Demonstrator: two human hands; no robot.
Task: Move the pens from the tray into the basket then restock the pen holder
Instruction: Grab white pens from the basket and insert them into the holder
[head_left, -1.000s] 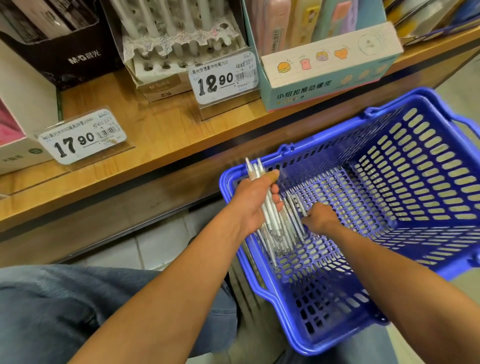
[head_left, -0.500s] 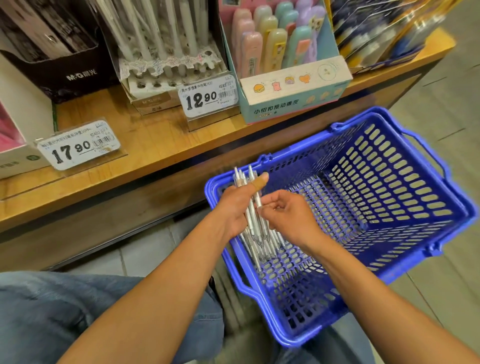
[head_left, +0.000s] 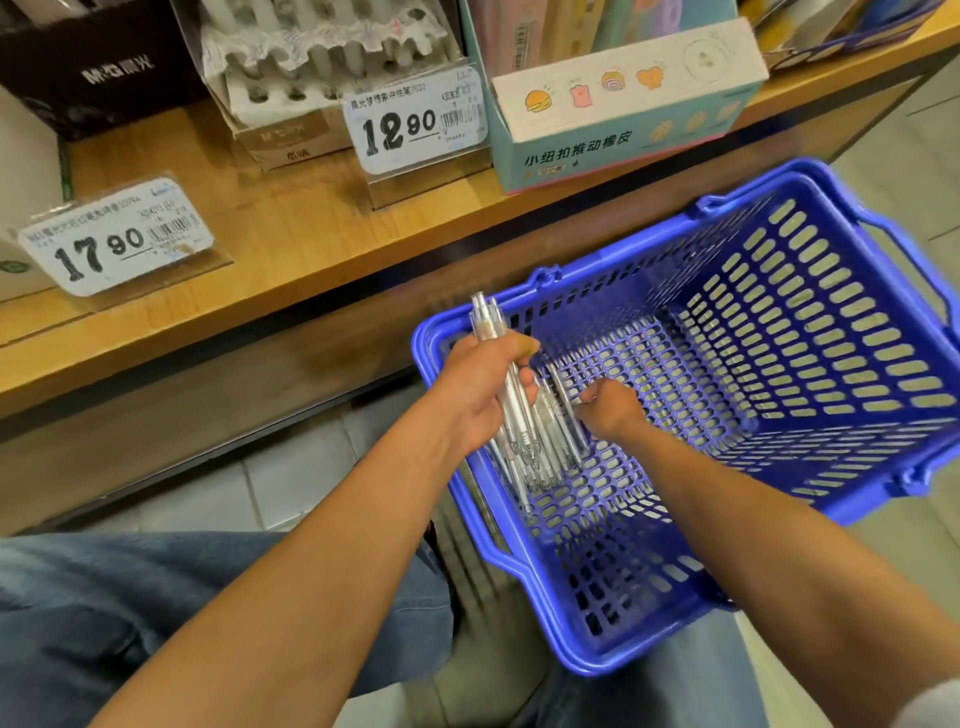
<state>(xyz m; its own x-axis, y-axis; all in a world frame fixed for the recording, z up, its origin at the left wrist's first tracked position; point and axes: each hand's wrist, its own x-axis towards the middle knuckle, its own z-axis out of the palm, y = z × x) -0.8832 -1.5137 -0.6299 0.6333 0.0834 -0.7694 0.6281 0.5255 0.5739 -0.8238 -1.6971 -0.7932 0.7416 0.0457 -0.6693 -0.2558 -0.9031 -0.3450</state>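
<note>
A blue plastic basket (head_left: 841, 452) rests on my lap below the wooden shelf. My left hand (head_left: 478, 389) grips a bundle of several clear white pens (head_left: 485, 325) upright over the basket's left corner. More clear pens (head_left: 550, 457) lie against the basket's left wall. My right hand (head_left: 610, 408) reaches down into the basket, its fingers pinching one of those pens. The white pen holder (head_left: 291, 88) with rows of holes stands on the shelf at the top, most holes showing no pen.
On the wooden shelf (head_left: 291, 228) stand price tags reading 17.90 (head_left: 117, 239) and 12.90 (head_left: 415, 122), a black box (head_left: 98, 62) at the left and a pale eraser display box (head_left: 623, 114) at the right. Tiled floor lies below.
My right hand has dropped from the bundle in my left hand back down into the basket among the loose pens. The left hand's bundle stays upright.
</note>
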